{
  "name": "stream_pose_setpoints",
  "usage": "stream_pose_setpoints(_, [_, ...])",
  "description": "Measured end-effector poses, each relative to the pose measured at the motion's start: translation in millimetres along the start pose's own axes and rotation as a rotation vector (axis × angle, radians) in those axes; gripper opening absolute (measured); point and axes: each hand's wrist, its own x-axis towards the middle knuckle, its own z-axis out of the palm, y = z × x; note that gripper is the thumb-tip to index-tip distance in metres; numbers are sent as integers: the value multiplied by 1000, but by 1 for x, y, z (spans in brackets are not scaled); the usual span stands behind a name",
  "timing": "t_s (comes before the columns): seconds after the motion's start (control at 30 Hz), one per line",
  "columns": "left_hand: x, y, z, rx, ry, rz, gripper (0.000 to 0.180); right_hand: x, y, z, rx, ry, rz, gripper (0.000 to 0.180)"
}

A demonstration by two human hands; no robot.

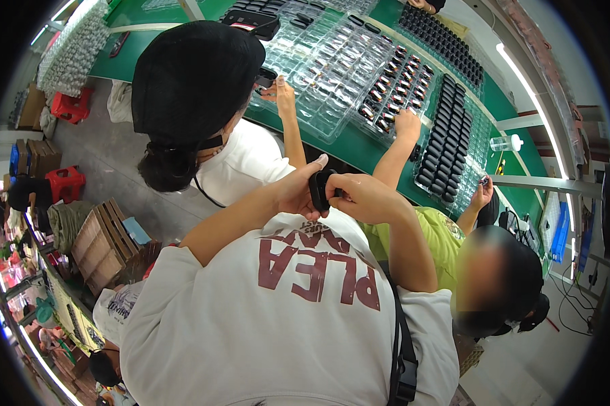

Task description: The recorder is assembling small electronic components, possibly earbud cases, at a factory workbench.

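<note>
In front of my chest, a small black glossy piece [320, 192] with rounded edges is held between my two hands. My left hand [297, 192] grips it from the left side, fingers beneath it and the thumb standing up. The curled fingers of my right hand [360, 196] pinch at its right side, and their tips are partly hidden. What exactly the piece is does not show clearly. Beyond my hands is a green worktable [349, 154]. Clear plastic trays [329, 74] lie on it, one of them filled with small black parts with orange and white bits [398, 84].
A co-worker in a black cap [190, 88] sits close at the left, holding a small black part. Another in a green top [420, 237] reaches over the trays from the right. Black oval pieces [447, 139] fill one tray. Red stools [66, 183] and cartons [102, 237] stand at left.
</note>
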Motion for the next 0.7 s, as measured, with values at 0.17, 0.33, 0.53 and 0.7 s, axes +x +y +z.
stream_pose_setpoints(0.17, [-5, -6, 15, -162, 172, 299, 64, -2, 4, 3, 407, 173, 51, 36])
stream_pose_setpoints(0.33, [-8, -3, 12, -233, 126, 369, 58, 14, 32, 19, 668, 411, 10, 39])
stream_pose_setpoints(0.53, [0, 0, 13, -243, 215, 410, 58, 28, 51, 23, 881, 344, 60, 34])
stream_pose_setpoints(0.7, [3, -2, 2, -266, 219, 413, 62, 44, 79, 17, 909, 371, 75, 31])
